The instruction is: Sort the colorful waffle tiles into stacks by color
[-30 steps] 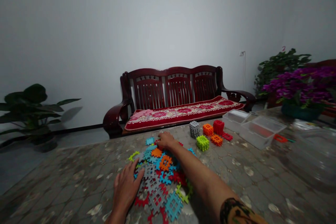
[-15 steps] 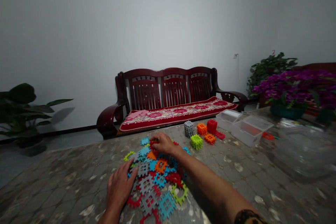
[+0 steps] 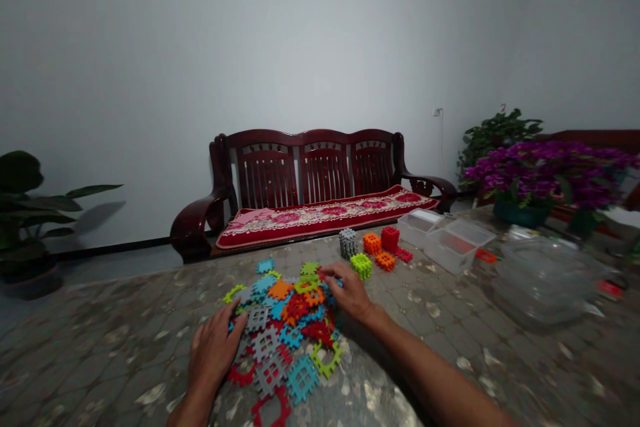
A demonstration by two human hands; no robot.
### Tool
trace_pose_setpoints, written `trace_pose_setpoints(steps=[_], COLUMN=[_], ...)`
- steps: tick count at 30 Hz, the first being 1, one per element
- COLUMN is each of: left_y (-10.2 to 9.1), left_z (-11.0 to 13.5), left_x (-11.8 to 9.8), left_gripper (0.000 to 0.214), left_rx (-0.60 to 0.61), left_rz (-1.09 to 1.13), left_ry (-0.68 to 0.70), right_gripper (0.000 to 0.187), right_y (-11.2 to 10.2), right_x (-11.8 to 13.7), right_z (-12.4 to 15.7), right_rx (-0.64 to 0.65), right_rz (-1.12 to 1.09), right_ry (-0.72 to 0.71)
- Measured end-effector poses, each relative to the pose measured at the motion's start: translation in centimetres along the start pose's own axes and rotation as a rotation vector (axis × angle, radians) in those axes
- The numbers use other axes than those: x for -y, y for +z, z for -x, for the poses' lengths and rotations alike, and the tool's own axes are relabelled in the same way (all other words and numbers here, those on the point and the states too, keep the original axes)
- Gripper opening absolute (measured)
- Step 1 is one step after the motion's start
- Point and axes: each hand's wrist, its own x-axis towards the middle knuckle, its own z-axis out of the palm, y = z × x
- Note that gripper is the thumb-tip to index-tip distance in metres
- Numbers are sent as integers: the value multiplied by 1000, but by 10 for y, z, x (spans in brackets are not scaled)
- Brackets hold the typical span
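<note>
A pile of flat plastic interlocking pieces with notched edges, in grey, blue, red, orange and green, lies on the table. My left hand rests at the pile's left side, fingers stretched out beside a grey square piece. At the right edge my right hand reaches in with bent fingers, thumb and forefinger a little apart, next to blue and red pieces. Left of its fingertips lie a green piece and a red piece. A blue square piece lies at the near end.
Beyond my right hand stand a grey stack, a green cube, orange blocks and a red stack. Clear plastic boxes and a purple flower pot are farther right. A wooden bench stands behind the table.
My right hand has moved from the far middle of the pile to its right edge, uncovering green and orange pieces. A red piece now shows over an orange one. My left hand stays put.
</note>
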Motion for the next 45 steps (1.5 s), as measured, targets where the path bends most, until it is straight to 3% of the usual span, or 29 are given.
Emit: trace_pose_setpoints(steps=[3, 6, 15, 21, 27, 37, 45], left_y=[0, 2, 8, 4, -1, 10, 6], left_z=[-2, -5, -12, -10, -3, -13, -6], left_x=[2, 8, 19, 15, 3, 25, 14], left_gripper=[53, 54, 53, 54, 54, 57, 53], left_rx=[25, 31, 30, 39, 10, 76, 14], left_rz=[-10, -15, -5, -16, -33, -47, -57], left_ry=[6, 17, 23, 21, -2, 22, 29], right_gripper=[35, 37, 39, 43, 40, 41, 28], right_y=[-4, -2, 16, 21, 22, 26, 18], right_x=[-13, -17, 1, 8, 3, -4, -5], right_z=[17, 27, 11, 11, 11, 10, 7], right_rx=[-94, -108, 139, 297, 262, 244, 278], right_rz=[17, 43, 186, 213, 193, 179, 184], right_ry=[104, 155, 1, -78, -88, 52, 33])
